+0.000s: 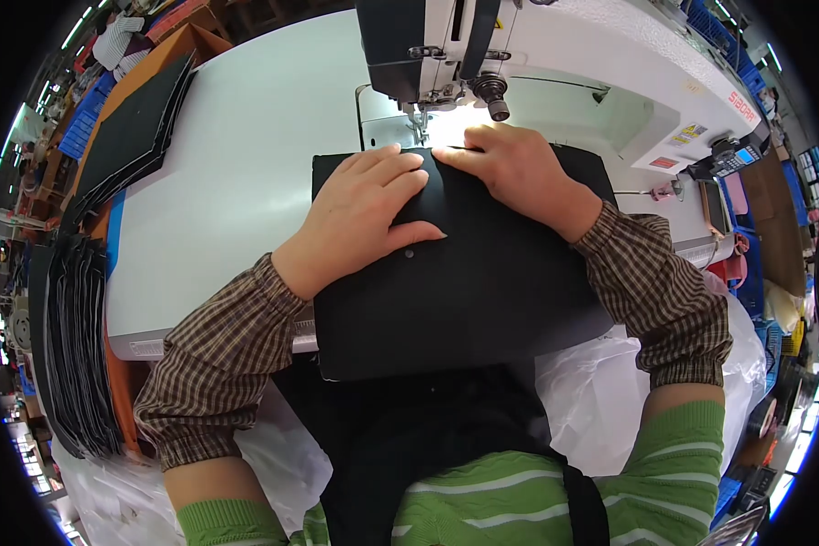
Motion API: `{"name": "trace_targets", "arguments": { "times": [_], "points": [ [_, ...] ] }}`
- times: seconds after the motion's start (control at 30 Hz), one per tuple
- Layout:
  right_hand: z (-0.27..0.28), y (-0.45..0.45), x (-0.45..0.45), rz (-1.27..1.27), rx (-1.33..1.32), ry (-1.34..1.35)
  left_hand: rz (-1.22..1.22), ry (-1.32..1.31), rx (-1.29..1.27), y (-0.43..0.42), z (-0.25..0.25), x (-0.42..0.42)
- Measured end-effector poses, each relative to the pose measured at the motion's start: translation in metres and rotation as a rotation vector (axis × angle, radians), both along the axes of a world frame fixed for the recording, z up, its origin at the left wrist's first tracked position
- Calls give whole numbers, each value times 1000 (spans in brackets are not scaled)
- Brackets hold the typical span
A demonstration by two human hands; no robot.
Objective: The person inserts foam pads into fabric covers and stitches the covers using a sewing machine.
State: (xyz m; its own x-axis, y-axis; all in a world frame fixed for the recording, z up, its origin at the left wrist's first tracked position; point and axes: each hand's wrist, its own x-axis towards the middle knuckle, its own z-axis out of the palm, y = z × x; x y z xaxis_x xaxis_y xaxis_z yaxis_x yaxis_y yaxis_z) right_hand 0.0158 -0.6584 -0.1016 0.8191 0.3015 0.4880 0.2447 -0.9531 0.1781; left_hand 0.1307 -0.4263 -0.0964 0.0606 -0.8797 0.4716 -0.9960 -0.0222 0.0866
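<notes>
– Under the needle area of the sewing machine, which step appears to be in hand?

– Alignment or feeding, as judged: the far edge of a black panel is presented at the needle. Whether the edge is caught beneath the foot cannot be told; glare is noted there.

– Where is the panel supported?

– Partly on the white bench, with its near edge overhanging towards the lap. A stack of dark pieces is noted beyond the bench's left edge.

– What is called for by the next move?

– Probably, a straight, even advance, with the edge kept square to the needle and fingertips kept clear of it. Skew is judged the main risk, since the broad overhang could drag.

– How are the hands posed?

– The left hand is laid open on the panel, palm down, fingers angled towards the needle, thumb stretched rightward. The right hand is brought in from the other side, wrist bent, index finger extended along the far edge, remaining fingers curled. Whether the edge is pinched by it cannot be told. The two are set close, not touching.
</notes>
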Motion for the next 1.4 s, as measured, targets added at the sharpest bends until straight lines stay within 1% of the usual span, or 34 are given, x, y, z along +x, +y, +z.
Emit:
{"name": "trace_targets", "arguments": {
  "times": [0.2,0.37,0.5,0.7,0.83,1.03,1.17,1.33,1.4],
  "points": [
    [-2,-14,11,39,-15,4,34,35,3,-9,-2,4],
    [-2,-17,18,35,-12,-52,51,47,10,-13,-2,7],
    [0,-17,18,-29,-26,36,77,61,41,-13,0,5],
    [0,-21,21,-8,-55,61,70,46,-22,-14,0,4],
    [8,-19,19,64,-44,-49,98,102,40,-15,4,5],
    [14,-15,12,13,-85,-126,101,97,-13,-21,-2,11],
    [22,-11,4,-164,720,-58,74,114,-16,-20,-4,12],
    [18,-12,8,-154,782,-125,59,84,-32,-21,0,9],
    [17,-11,7,-165,796,-114,64,97,-15,-20,1,6]
  ]
}}
